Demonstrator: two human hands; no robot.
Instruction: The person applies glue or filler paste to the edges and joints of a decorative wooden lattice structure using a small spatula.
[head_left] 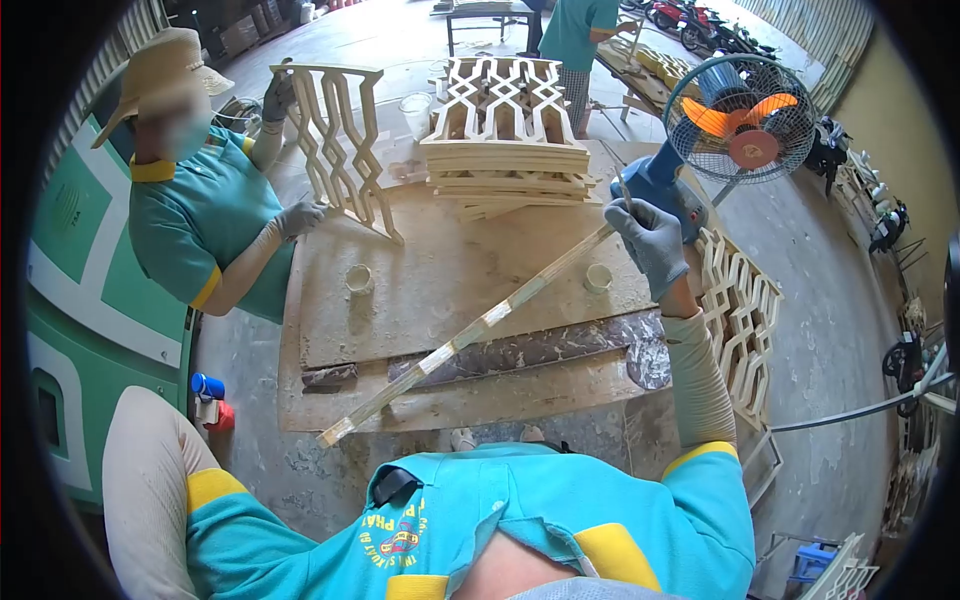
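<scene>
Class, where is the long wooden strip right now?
In the head view the long wooden strip slants across the workboard, its upper end held in the right hand beside the fan.

Grey-gloved right hand (650, 240) closed in grip, upper right of centre; pale-sleeved right arm (700, 380) stretched up from lower right. Lower left: left arm (150, 480) bent, hand out of frame.

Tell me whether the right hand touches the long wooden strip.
Touching. Head view: the gloved right hand grips the long wooden strip at its upper end.
</scene>
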